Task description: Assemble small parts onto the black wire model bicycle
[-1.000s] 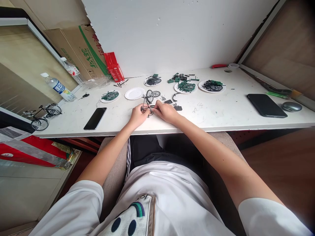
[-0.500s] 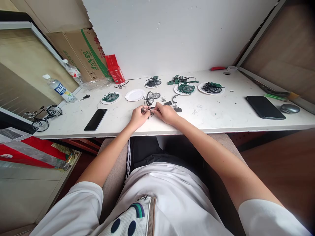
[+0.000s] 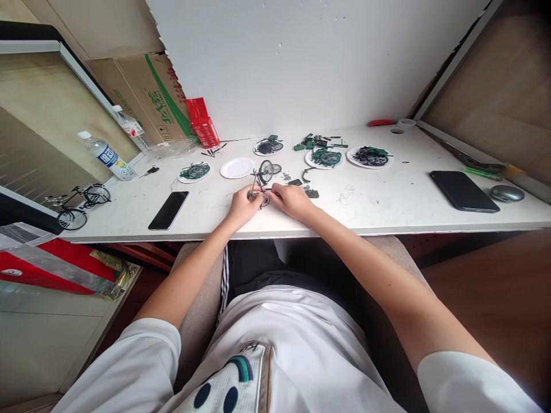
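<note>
The left hand (image 3: 244, 206) pinches the small black model bicycle (image 3: 265, 172) over the white table (image 3: 365, 201). The right hand (image 3: 295, 201) is close beside it, but I cannot tell what it pinches. Pushing too hard could snap the bike's thin bars.

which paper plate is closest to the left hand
The white plate just beyond the left hand; the other four plates, all farther off, hold small parts.

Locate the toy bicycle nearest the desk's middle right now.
In the head view, the toy bicycle is slightly left of centre, in the left hand, next to the right hand, with a white plate to its left.
</note>
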The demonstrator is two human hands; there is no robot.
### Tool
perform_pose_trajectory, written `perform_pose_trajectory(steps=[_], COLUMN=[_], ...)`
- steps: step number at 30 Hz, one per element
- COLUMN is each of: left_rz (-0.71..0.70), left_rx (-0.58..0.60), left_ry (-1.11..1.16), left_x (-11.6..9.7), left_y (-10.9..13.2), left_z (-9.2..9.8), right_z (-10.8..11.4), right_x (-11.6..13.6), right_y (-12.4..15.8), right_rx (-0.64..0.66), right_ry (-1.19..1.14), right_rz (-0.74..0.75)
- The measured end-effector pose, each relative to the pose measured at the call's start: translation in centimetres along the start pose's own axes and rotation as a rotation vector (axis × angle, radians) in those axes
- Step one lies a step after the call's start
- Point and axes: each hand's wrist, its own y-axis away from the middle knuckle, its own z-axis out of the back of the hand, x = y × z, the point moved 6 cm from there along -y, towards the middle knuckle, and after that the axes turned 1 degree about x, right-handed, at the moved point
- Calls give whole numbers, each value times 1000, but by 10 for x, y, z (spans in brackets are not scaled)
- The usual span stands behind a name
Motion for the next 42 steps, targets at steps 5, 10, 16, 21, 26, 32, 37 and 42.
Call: perform_pose_trajectory(steps=[5, 10, 16, 21, 26, 32, 37, 42], left_rz=[27, 18, -13, -21, -2, 16, 18, -3], left_rx=[-29, -71, -80, -70, -56, -65, -5, 37], left_ry=[86, 108, 129, 136, 168, 226, 317, 309], left_x=[6, 2, -9, -12, -12, -11, -7, -7], left_y=[-3, -2, 2, 3, 2, 1, 1, 0], left_z=[0, 3, 4, 3, 1, 0, -4, -6], right_z=[2, 1, -2, -2, 0, 3, 5, 6], right_x=[-2, -7, -6, -4, -6, -11, -15, -16], right_y=[0, -1, 0, 1, 0, -1, -1, -1], right_rx=[-22, -20, -29, -65, -137, -230, -300, -314], right_ry=[19, -36, -174, -271, -354, -516, -586, -561], right_rz=[-33, -65, 31, 86, 87, 121, 130, 88])
